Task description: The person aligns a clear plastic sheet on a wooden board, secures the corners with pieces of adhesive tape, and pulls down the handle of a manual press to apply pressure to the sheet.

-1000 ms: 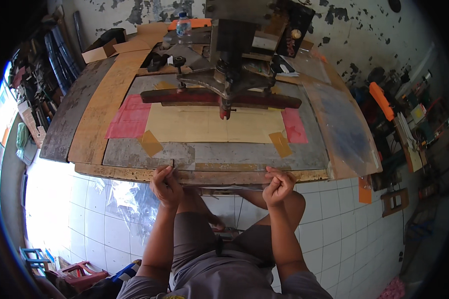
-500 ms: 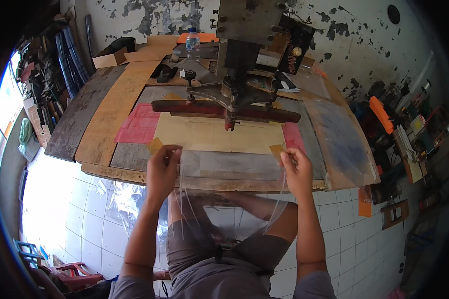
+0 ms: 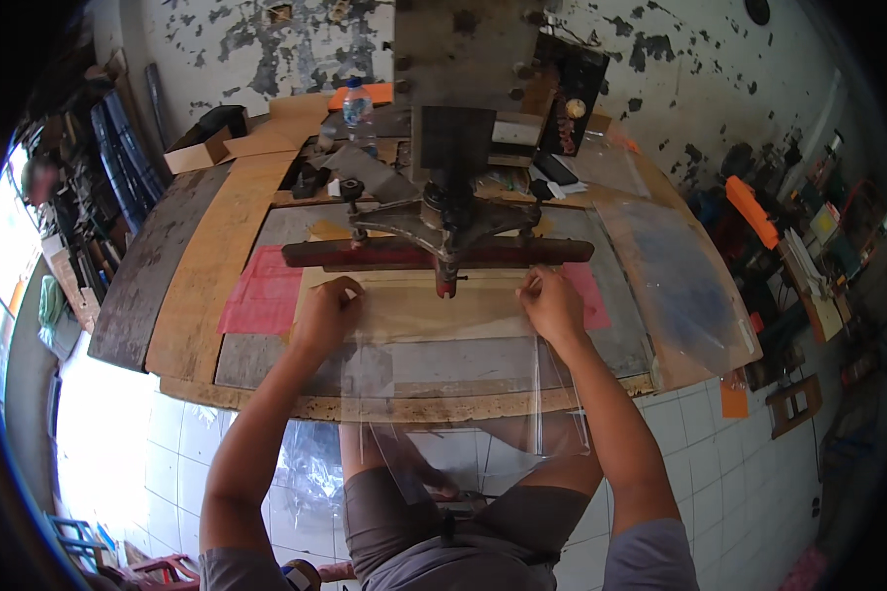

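Observation:
Between my two hands a clear plastic sheet (image 3: 367, 384) stretches over the worktable and hangs down past its front edge. The left corner is pinched in my left hand (image 3: 327, 313), its fingers closed. My right hand (image 3: 556, 307) pinches the opposite corner. Both hands are over a pale yellowish sheet (image 3: 419, 320) on the table, flanked by a pink sheet (image 3: 258, 291) at the left and another pink piece (image 3: 587, 295) at the right. Just beyond my fingertips is the long dark red bar (image 3: 365, 255) of a metal press (image 3: 453, 212).
The wooden table edge (image 3: 266, 397) runs in front of my legs. A water bottle (image 3: 359, 118) and an open cardboard box (image 3: 199, 150) stand at the back. More clear plastic (image 3: 680, 286) lies on the right. Shiny film (image 3: 315, 463) is near the floor below.
Both hands have moved forward over the pale sheet and slightly closer together, pulling the plastic sheet up over the table edge. My view has shifted slightly.

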The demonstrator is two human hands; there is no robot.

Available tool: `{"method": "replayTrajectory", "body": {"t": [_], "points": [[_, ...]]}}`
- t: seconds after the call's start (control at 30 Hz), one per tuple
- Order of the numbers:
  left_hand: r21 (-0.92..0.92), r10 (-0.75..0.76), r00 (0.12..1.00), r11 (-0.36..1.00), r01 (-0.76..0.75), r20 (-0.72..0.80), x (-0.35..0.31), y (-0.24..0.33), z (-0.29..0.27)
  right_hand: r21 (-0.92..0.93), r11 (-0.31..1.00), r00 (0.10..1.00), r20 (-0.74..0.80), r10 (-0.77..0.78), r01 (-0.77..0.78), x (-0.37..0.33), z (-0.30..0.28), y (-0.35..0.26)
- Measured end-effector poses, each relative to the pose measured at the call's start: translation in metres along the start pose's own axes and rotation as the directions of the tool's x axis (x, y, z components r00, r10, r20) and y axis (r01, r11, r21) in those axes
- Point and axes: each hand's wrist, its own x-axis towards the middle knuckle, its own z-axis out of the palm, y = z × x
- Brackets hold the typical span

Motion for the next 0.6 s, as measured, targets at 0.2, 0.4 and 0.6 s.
{"method": "replayTrajectory", "body": {"t": [0.2,0.4,0.6], "points": [[0.076,0.127,0.992,0.989,-0.128,0.017,0.002,-0.003,0.002,-0.089,0.981,0.983,-0.039,-0.178,0.174,0.001,-0.002,-0.003],[0.125,0.102,0.994,0.987,-0.106,0.036,0.001,0.001,0.002,-0.121,0.967,0.974,0.004,-0.227,0.226,0.003,-0.002,0.000],[0.143,0.041,0.996,0.988,-0.052,0.074,-0.002,0.014,-0.002,-0.182,0.938,0.949,0.170,-0.267,0.297,-0.003,-0.026,0.004]]}}
